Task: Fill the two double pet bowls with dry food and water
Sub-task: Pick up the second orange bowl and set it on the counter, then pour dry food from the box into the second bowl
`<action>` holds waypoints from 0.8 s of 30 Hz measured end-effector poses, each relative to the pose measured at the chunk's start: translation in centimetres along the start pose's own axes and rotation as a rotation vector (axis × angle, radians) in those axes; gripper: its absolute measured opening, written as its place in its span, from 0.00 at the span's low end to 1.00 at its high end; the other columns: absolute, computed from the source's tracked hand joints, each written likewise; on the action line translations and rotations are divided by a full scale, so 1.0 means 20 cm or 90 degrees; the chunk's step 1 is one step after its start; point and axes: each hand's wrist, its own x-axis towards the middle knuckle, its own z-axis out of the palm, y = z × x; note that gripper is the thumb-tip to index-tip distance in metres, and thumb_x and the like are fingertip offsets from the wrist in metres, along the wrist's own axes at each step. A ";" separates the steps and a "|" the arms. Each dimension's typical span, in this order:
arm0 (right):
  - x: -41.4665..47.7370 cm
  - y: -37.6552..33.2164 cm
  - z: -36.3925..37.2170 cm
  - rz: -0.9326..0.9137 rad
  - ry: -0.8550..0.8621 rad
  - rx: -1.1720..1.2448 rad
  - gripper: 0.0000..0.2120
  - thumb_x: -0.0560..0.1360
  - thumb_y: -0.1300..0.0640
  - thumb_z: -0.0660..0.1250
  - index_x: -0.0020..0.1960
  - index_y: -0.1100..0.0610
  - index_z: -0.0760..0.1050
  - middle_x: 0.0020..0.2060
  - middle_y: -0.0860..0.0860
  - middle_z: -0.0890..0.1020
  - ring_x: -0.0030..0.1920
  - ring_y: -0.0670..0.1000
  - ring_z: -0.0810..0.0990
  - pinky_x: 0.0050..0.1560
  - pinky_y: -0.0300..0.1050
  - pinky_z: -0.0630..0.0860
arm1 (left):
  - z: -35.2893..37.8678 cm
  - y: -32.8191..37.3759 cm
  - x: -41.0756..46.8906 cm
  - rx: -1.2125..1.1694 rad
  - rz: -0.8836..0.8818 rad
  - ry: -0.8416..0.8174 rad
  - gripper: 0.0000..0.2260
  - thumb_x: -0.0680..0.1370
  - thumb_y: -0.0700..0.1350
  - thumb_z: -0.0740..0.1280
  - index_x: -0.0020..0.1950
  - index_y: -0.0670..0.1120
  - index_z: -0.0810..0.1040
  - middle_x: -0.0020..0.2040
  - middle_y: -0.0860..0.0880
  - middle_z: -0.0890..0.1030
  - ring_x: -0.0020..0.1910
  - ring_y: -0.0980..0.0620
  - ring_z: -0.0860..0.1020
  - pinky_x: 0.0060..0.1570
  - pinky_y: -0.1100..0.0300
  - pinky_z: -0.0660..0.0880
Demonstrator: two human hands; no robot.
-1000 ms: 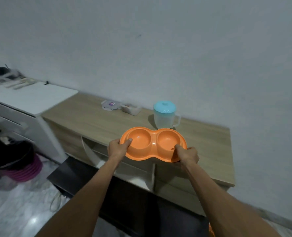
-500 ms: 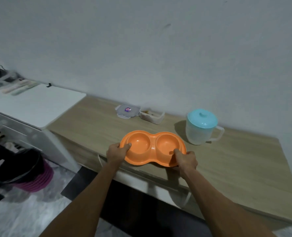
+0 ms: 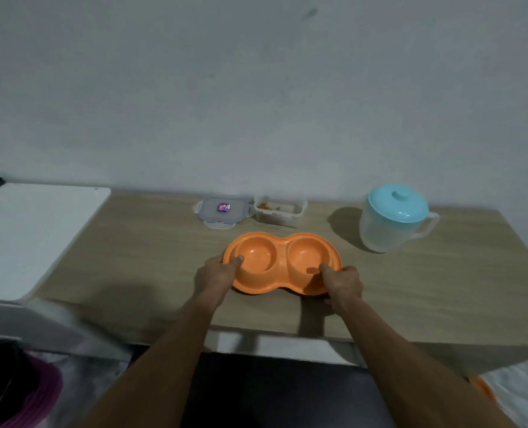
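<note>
The left hand (image 3: pixel 216 274) pinches the left end of the orange double bowl (image 3: pixel 282 268), with the thumb hooked over the rim into the left well and the other fingers tucked out of sight beneath. The right hand (image 3: pixel 343 284) grips the right end the same way, its thumb lying in the right well. Between them the bowl lies with its long axis running left to right, in line with the front edge of the wooden counter (image 3: pixel 132 257). It is either low over the counter or already resting on it; I cannot tell which. Both wells look empty. Straight beyond the bowl, near the wall, stands the open tub of dry food (image 3: pixel 281 217), just beside its lid (image 3: pixel 222 211) and about as near to one hand as the other. The pitcher (image 3: pixel 392 220), capped in blue, stands beyond and to the right, so the right hand is the nearer for it. An orange edge (image 3: pixel 482 389) at the lower right may be the second bowl, but too little shows to say.
</note>
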 end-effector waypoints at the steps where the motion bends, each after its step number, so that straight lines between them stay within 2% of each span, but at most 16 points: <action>1: 0.00 0.00 0.03 0.007 0.005 0.000 0.27 0.70 0.43 0.71 0.62 0.58 0.70 0.55 0.60 0.77 0.54 0.63 0.78 0.52 0.62 0.80 | 0.00 0.01 0.02 0.015 -0.001 -0.009 0.20 0.59 0.71 0.65 0.37 0.56 0.81 0.39 0.50 0.85 0.41 0.43 0.83 0.47 0.47 0.82; 4: 0.01 0.00 0.09 0.018 0.026 -0.002 0.27 0.70 0.43 0.71 0.62 0.59 0.71 0.55 0.60 0.78 0.54 0.63 0.78 0.53 0.62 0.80 | -0.04 0.07 0.01 0.037 0.022 -0.020 0.26 0.59 0.71 0.65 0.46 0.54 0.84 0.41 0.49 0.85 0.41 0.43 0.83 0.47 0.48 0.82; 8: 0.02 -0.01 0.13 0.013 0.053 -0.013 0.27 0.71 0.43 0.70 0.62 0.59 0.72 0.55 0.60 0.78 0.54 0.63 0.78 0.54 0.61 0.80 | -0.06 0.13 0.01 0.035 0.032 -0.030 0.21 0.68 0.64 0.69 0.53 0.53 0.85 0.42 0.49 0.84 0.42 0.45 0.83 0.49 0.49 0.81; 10: 0.03 0.00 0.14 0.015 0.060 -0.009 0.27 0.71 0.43 0.70 0.62 0.59 0.72 0.55 0.60 0.78 0.55 0.63 0.78 0.54 0.60 0.80 | -0.06 0.14 0.00 0.020 0.033 -0.038 0.18 0.71 0.60 0.70 0.53 0.51 0.85 0.42 0.49 0.84 0.42 0.46 0.82 0.49 0.51 0.81; 13: 0.03 0.00 0.14 0.010 0.071 -0.014 0.28 0.71 0.42 0.70 0.63 0.59 0.72 0.56 0.61 0.78 0.55 0.63 0.78 0.54 0.59 0.80 | -0.05 0.14 0.01 0.037 0.038 -0.034 0.18 0.70 0.61 0.70 0.51 0.50 0.85 0.42 0.49 0.84 0.41 0.46 0.83 0.47 0.52 0.81; 15: 0.05 0.01 0.13 0.006 0.072 -0.026 0.28 0.72 0.43 0.70 0.64 0.60 0.72 0.57 0.61 0.78 0.56 0.63 0.77 0.55 0.57 0.79 | -0.03 0.13 0.01 0.047 0.042 -0.042 0.16 0.73 0.58 0.70 0.51 0.48 0.85 0.43 0.48 0.84 0.41 0.46 0.81 0.43 0.57 0.77; 16: 0.05 0.02 0.13 0.005 0.075 -0.032 0.28 0.72 0.43 0.70 0.64 0.60 0.72 0.57 0.61 0.78 0.56 0.63 0.77 0.55 0.56 0.79 | -0.02 0.12 0.01 0.052 0.047 -0.037 0.15 0.74 0.57 0.70 0.51 0.47 0.85 0.42 0.48 0.83 0.41 0.47 0.80 0.41 0.58 0.74; 18: 0.06 0.02 0.13 0.003 0.077 -0.045 0.28 0.73 0.42 0.70 0.64 0.61 0.73 0.58 0.61 0.78 0.57 0.63 0.77 0.55 0.54 0.79 | -0.02 0.11 0.01 0.082 0.061 -0.019 0.16 0.73 0.59 0.70 0.50 0.48 0.85 0.42 0.49 0.83 0.42 0.47 0.80 0.42 0.56 0.75; 20: 0.07 0.02 0.12 0.001 0.081 -0.058 0.30 0.73 0.41 0.69 0.65 0.61 0.72 0.60 0.61 0.77 0.58 0.63 0.77 0.55 0.53 0.76 | -0.02 0.11 0.01 0.110 0.082 -0.018 0.19 0.73 0.61 0.68 0.53 0.47 0.84 0.45 0.48 0.84 0.45 0.45 0.81 0.47 0.54 0.77; 22: 0.06 -0.01 0.12 -0.006 0.106 -0.072 0.33 0.73 0.38 0.66 0.67 0.61 0.71 0.63 0.62 0.74 0.61 0.64 0.75 0.58 0.55 0.73 | -0.03 0.11 0.00 0.124 0.107 -0.022 0.24 0.75 0.60 0.68 0.58 0.41 0.81 0.53 0.43 0.83 0.54 0.40 0.80 0.51 0.54 0.73; 24: 0.06 -0.08 0.13 -0.050 0.161 -0.106 0.32 0.74 0.38 0.63 0.67 0.61 0.71 0.64 0.61 0.72 0.63 0.64 0.74 0.62 0.57 0.71 | -0.04 0.09 -0.01 0.123 0.153 -0.020 0.27 0.78 0.60 0.65 0.62 0.36 0.76 0.59 0.38 0.79 0.61 0.38 0.76 0.54 0.51 0.71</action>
